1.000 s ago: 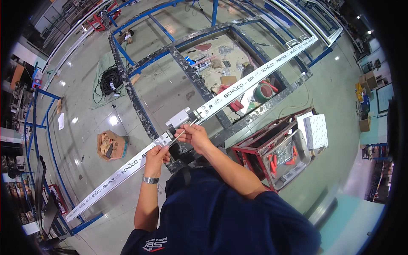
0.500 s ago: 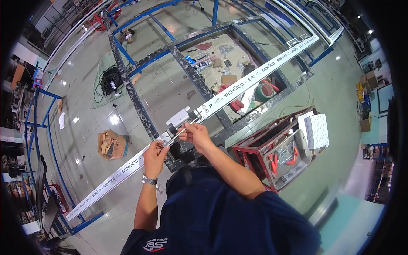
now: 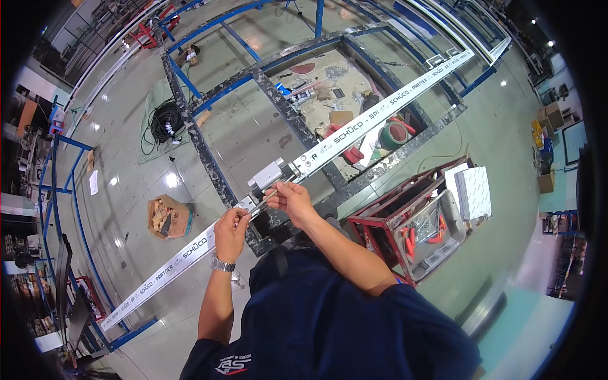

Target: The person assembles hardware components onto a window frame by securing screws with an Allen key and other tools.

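A long white aluminium profile printed with SCHÜCO lettering lies diagonally across the dark-edged steel frame. A silver box-shaped unit sits on its middle, just beyond my fingers. My left hand, with a metal-band watch at the wrist, is pinched on one end of a thin metal rod beside the profile. My right hand is closed on the rod's other end, close to the silver unit. The rod's exact kind is too small to make out.
At the right stands a red metal cart with a tray of orange-handled tools. A cardboard box is on the floor at left, and a coil of black cable lies behind it. Green tape rests on the board inside the frame.
Both hands keep their hold on the thin rod in nearly the same place. The view has shifted very slightly.
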A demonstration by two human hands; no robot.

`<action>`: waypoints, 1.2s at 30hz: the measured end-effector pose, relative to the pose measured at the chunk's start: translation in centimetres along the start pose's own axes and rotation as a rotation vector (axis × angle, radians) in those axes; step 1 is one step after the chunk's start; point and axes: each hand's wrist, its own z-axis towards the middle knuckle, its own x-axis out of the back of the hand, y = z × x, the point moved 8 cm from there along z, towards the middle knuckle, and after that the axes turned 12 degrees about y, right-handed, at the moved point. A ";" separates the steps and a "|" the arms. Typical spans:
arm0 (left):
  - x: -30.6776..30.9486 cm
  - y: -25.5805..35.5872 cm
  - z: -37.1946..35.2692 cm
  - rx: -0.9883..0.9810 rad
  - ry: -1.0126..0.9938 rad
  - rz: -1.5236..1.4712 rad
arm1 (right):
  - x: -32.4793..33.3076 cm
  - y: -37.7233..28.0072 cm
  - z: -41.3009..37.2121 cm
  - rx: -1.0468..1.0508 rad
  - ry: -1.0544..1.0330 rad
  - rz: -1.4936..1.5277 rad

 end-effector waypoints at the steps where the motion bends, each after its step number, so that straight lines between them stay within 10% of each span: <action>1: -0.1 -0.3 -0.2 -0.035 0.022 0.011 | 0.0 0.0 0.0 -0.005 0.000 0.010; 36: 0.0 -0.3 0.4 0.000 -0.052 -0.068 | 0.0 0.0 -0.3 -0.032 -0.022 0.068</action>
